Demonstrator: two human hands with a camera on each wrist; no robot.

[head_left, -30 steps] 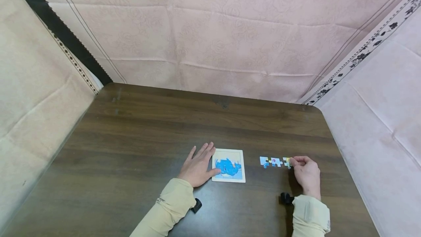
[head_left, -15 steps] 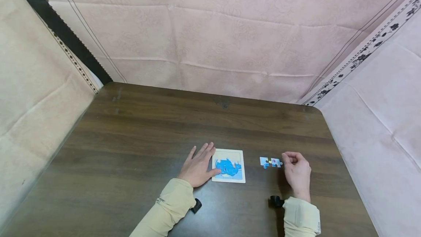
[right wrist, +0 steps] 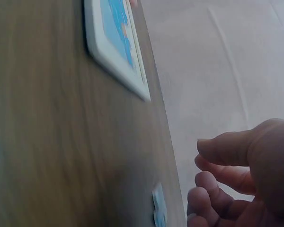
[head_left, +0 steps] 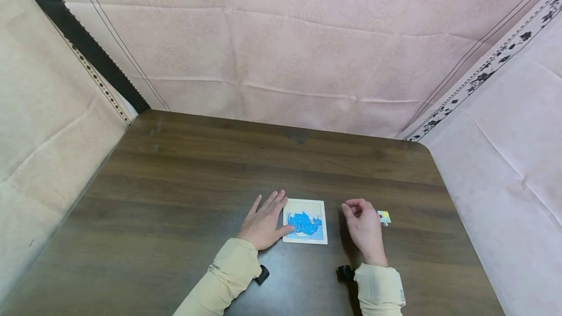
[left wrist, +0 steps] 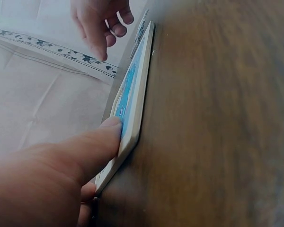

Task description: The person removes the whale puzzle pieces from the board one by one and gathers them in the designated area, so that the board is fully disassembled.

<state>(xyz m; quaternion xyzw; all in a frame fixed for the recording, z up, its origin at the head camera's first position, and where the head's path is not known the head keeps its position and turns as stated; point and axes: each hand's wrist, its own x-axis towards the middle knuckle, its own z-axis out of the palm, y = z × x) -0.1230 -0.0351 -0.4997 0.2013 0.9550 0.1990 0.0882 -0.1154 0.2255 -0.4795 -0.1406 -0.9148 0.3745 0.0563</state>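
Note:
A square jigsaw tray (head_left: 325, 228) with a pale rim and a blue whale picture (head_left: 305, 223) lies on the table. My left hand (head_left: 263, 223) rests at its left side, fingers spread, the thumb (left wrist: 97, 146) lying over the rim onto the picture. To the right of the tray, my right hand (head_left: 366, 228) hovers with loosely bent fingers and nothing visible between them. One yellow and blue jigsaw piece (head_left: 384, 217) lies just right of this hand. In the right wrist view, a loose piece (right wrist: 159, 208) shows on the table below the fingertips; in the head view the hand covers the other pieces.
The brown wooden table (head_left: 197, 169) reaches to pale cloth (head_left: 281, 52) hung at the back and both sides. A black wrist mount (head_left: 345, 273) sits by the right sleeve, and another (head_left: 262, 274) by the left.
My right hand has moved left from the rightmost piece, over the other loose pieces, toward the tray. The rightmost piece shows again where it lay. My left hand and the tray are still.

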